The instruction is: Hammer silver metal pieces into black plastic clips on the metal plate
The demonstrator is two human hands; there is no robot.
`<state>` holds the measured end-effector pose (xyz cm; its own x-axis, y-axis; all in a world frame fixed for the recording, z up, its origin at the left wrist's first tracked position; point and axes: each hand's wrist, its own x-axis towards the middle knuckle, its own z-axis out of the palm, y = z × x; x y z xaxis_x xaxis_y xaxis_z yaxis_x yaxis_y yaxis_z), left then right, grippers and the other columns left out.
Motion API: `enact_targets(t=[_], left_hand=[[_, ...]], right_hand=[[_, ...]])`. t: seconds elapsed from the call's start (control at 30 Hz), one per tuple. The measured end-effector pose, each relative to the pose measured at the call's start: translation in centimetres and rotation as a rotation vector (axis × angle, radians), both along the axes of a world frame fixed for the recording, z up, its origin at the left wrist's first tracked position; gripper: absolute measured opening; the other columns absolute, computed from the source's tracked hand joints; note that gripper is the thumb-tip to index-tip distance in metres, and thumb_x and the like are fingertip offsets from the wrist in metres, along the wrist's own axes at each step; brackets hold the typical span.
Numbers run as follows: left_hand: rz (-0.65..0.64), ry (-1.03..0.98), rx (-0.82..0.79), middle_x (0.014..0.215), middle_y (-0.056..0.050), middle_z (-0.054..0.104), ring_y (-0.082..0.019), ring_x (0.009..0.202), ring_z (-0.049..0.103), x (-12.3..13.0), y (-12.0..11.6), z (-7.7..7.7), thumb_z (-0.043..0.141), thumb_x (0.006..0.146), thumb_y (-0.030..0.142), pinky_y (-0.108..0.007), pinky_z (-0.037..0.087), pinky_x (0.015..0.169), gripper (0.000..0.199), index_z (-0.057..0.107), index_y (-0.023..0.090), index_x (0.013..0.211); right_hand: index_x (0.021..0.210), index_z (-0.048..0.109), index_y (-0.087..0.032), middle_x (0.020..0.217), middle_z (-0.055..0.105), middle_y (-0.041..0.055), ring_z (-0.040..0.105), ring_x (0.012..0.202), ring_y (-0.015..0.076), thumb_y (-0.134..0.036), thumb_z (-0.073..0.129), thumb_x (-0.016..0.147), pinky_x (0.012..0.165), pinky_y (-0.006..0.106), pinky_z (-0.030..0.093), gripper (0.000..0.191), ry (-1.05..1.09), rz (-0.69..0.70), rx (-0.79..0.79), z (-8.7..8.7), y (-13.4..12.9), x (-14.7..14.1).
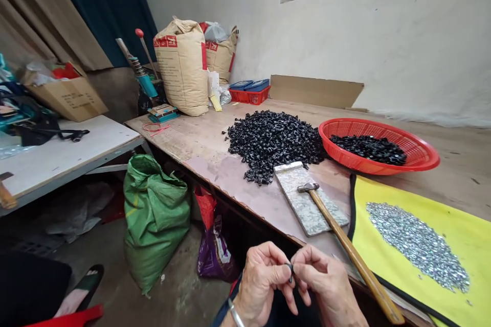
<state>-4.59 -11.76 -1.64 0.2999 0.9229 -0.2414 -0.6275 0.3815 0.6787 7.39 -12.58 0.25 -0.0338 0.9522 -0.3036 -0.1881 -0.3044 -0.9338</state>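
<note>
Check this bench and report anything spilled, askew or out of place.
A few stray black pieces sit apart from the main black heap on the wooden bench, and a loose tangle of red cord lies near its far end. Nothing else stands out.

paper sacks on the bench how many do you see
2: one tan paper sack at the far end of the wooden workbench, and a second tan paper sack behind it to the right. Others may be hidden behind them.
</note>
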Motion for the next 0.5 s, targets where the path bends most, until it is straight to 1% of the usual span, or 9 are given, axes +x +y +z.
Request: enact_targets(t=[0.1,0.2,0.27,0.33,0.4,0.43,0.5], left_hand=[[-0.026,0.016,-0.008,0.044,-0.004,0.058,-0.015,0.031,0.052,0.5,0.8,0.8,0.076,0.057,0.021,-0.021,0.041,0.025,0.023,0.056,0.011,0.061],[-0.052,-0.006,-0.018,0.044,-0.004,0.058,-0.016,0.031,0.052,1.0,1.5,1.2,0.077,0.057,0.024,-0.022,0.041,0.026,0.026,0.055,0.011,0.062],[-0.057,-0.004,-0.02,0.045,-0.003,0.058,-0.014,0.031,0.051,1.1,2.1,1.4,0.077,0.056,0.025,-0.022,0.041,0.026,0.027,0.054,0.011,0.061],[-0.041,0.008,-0.02,0.049,-0.003,0.059,-0.012,0.032,0.05,1.1,2.7,1.8,0.077,0.057,0.025,-0.022,0.042,0.028,0.027,0.054,0.011,0.062],[-0.003,0.03,-0.012,0.05,-0.002,0.058,-0.01,0.033,0.05,0.9,3.5,2.2,0.076,0.06,0.024,-0.021,0.044,0.031,0.025,0.055,0.011,0.062],[0.023,0.048,-0.007,0.051,-0.002,0.058,-0.01,0.034,0.05,0.9,3.9,2.5,0.075,0.061,0.024,-0.021,0.044,0.033,0.024,0.055,0.011,0.062],[0.08,0.094,-0.001,0.051,-0.001,0.057,-0.009,0.036,0.05,0.8,4.7,3.0,0.074,0.062,0.023,-0.02,0.044,0.035,0.023,0.055,0.011,0.063]], right_hand=[[0.059,0.053,-0.015,0.051,0.051,-0.0012,0.041,0.039,0.0075,-0.039,0.068,0.065,0.038,0.02,0.029,0.029,-0.035,-0.012,0.038,-0.1,0.5,0.6],[0.06,0.054,-0.015,0.054,0.052,-0.0011,0.042,0.04,0.0074,-0.043,0.068,0.067,0.04,0.02,0.032,0.032,-0.102,-0.013,0.057,0.1,0.9,1.2],[0.064,0.058,-0.015,0.057,0.055,0.0001,0.044,0.042,0.0083,-0.046,0.069,0.067,0.042,0.021,0.035,0.033,-0.159,-0.003,0.055,0.7,1.3,1.9],[0.073,0.063,-0.016,0.063,0.06,0.0019,0.046,0.045,0.0097,-0.049,0.07,0.064,0.044,0.022,0.038,0.035,-0.251,0.005,0.039,1.7,1.7,2.9],[0.082,0.067,-0.018,0.066,0.062,0.0021,0.048,0.048,0.0116,-0.053,0.069,0.063,0.047,0.023,0.04,0.039,-0.401,-0.079,0.037,2.8,2.6,4.2],[0.084,0.067,-0.02,0.067,0.063,0.0022,0.05,0.051,0.0131,-0.054,0.068,0.064,0.051,0.025,0.042,0.04,-0.495,-0.147,0.054,3.3,3.2,4.9],[0.082,0.068,-0.021,0.071,0.065,0.0031,0.056,0.062,0.0175,-0.054,0.064,0.066,0.061,0.027,0.045,0.037,-0.671,-0.278,0.136,4.0,4.9,6.2]])
